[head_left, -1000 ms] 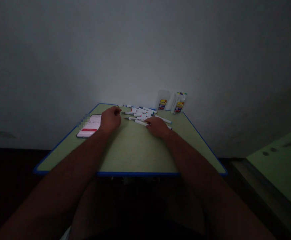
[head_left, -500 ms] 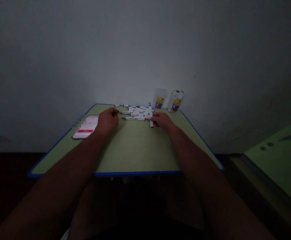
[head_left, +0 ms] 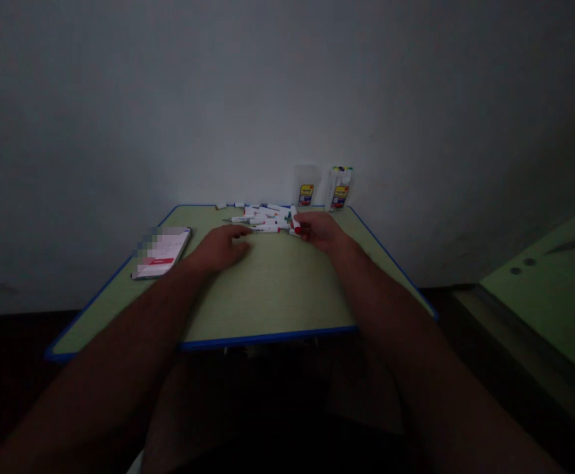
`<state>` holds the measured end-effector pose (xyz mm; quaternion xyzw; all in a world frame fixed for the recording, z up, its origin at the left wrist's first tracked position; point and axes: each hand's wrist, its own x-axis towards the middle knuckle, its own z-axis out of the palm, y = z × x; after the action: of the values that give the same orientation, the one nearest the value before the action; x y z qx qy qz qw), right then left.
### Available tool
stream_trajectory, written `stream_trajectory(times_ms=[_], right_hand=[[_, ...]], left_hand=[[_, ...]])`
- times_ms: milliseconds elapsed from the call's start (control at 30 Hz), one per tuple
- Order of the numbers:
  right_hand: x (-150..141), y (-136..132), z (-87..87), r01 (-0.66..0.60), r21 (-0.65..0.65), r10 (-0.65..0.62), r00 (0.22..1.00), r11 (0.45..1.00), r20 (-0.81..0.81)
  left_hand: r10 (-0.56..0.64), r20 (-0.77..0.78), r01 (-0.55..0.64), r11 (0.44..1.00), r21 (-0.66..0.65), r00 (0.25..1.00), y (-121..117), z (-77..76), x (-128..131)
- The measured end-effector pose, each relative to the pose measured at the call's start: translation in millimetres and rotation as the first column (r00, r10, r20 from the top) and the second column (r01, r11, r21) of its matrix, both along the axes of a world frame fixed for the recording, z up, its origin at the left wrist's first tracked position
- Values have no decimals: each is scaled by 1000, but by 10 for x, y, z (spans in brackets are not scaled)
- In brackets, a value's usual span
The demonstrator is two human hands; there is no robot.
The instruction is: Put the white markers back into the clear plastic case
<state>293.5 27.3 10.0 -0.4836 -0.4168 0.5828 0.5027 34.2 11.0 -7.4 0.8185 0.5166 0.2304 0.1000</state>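
Observation:
My right hand (head_left: 321, 229) is closed on a white marker (head_left: 295, 218) with a red end that points toward me, at the right edge of a loose heap of markers (head_left: 267, 212). Lower and to the left, my left hand (head_left: 225, 247) has its thumb apart from its fingers. Its fingertips reach the left tip of a white marker with a pinkish-red end (head_left: 270, 230) lying at the front of the heap; whether they touch it I cannot tell. Several markers in the heap show bare grey tips.
Behind the heap, by the wall, stand a clear plastic case (head_left: 306, 178) with a yellow label and a second case (head_left: 339, 191) holding several markers. A phone (head_left: 161, 253) with a lit screen lies at the left of the green table (head_left: 277, 289), which has a blue edge.
My left hand has moved right and toward me, to the front marker, and its thumb has spread. The marker in my right hand has tilted, its red end toward me. The view has shifted slightly.

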Motion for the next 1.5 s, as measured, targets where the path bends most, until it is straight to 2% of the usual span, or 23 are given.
stream_trajectory(times_ms=[167,267,467,767,1167,1500], right_hand=[[-1,-7,4,4,5,-4,1000,1000,-19],[2,6,-1,20,-18,-20,1000,1000,-20],[-7,-1,1,26,-23,-25,1000,999,19],[35,-7,-2,83,-32,-80,993,996,83],[197,29,22,187,-72,-175,974,980,147],[145,24,-3,180,-57,-170,974,982,151]], left_hand=[[-225,-162,222,974,-36,961,10,-93,25],[-293,-223,281,956,-83,930,19,-122,47],[-266,-246,247,963,-106,932,-18,-94,63],[-284,-245,268,959,-96,927,-36,-108,53],[-278,-142,275,961,-43,950,-44,-150,29],[-199,-148,196,980,-33,969,-60,-128,75]])
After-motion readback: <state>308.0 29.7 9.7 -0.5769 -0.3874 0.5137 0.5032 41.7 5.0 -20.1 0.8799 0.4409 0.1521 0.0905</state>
